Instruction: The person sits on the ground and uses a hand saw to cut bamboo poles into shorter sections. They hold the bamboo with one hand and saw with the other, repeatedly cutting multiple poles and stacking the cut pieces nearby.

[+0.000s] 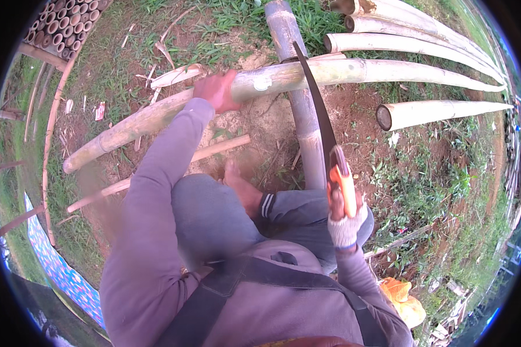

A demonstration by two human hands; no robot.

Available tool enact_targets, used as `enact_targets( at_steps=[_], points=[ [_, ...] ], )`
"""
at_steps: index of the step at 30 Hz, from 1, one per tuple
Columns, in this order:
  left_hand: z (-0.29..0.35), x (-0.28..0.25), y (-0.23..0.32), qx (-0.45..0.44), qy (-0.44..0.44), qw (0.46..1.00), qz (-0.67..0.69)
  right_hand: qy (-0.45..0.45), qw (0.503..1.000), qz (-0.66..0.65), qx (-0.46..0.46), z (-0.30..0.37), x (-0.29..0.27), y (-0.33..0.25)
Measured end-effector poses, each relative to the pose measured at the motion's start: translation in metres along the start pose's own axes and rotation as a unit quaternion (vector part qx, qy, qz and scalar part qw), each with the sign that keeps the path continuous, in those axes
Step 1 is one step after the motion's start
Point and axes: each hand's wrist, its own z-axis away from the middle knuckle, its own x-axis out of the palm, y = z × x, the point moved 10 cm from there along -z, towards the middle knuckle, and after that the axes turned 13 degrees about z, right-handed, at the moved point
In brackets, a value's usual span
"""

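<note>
A long bamboo pole (376, 70) lies crosswise in front of me, resting over a second, greyish bamboo pole (303, 115) that points away from me. My left hand (215, 91) is bare and wraps over the top of the crosswise pole, left of where the two cross. In my right hand (345, 211), which wears a whitish fingerless glove, is the orange handle of a curved handsaw (317, 101). Its dark blade slants up and away across the crosswise pole near the crossing, and the tip reaches past the pole's far side.
Several cut bamboo poles (411, 46) lie at the far right, with another pole (440, 114) nearer. A bamboo strip (220, 149) lies by my bare foot (240, 185). Stacked bamboo pieces (63, 26) fill the far left corner. An orange bag (404, 301) sits at lower right.
</note>
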Motion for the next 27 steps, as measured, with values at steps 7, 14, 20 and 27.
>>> enact_targets(
  at_steps=[7,14,20,27],
  points=[
    [-0.012,-0.001,0.025,-0.001,-0.02,1.0,-0.002,0.028,0.959,0.237,-0.15,-0.14,0.069,-0.098],
    [0.0,-0.011,0.002,-0.006,-0.016,1.0,-0.014,0.002,0.983,0.175,-0.053,-0.048,0.022,-0.052],
    [-0.002,0.003,0.009,-0.005,-0.019,1.0,-0.004,0.032,0.991,0.102,-0.079,-0.054,0.032,-0.027],
    [0.001,-0.006,0.01,0.015,0.003,1.0,-0.008,0.039,0.959,0.225,-0.167,-0.099,0.049,-0.097]
  ],
)
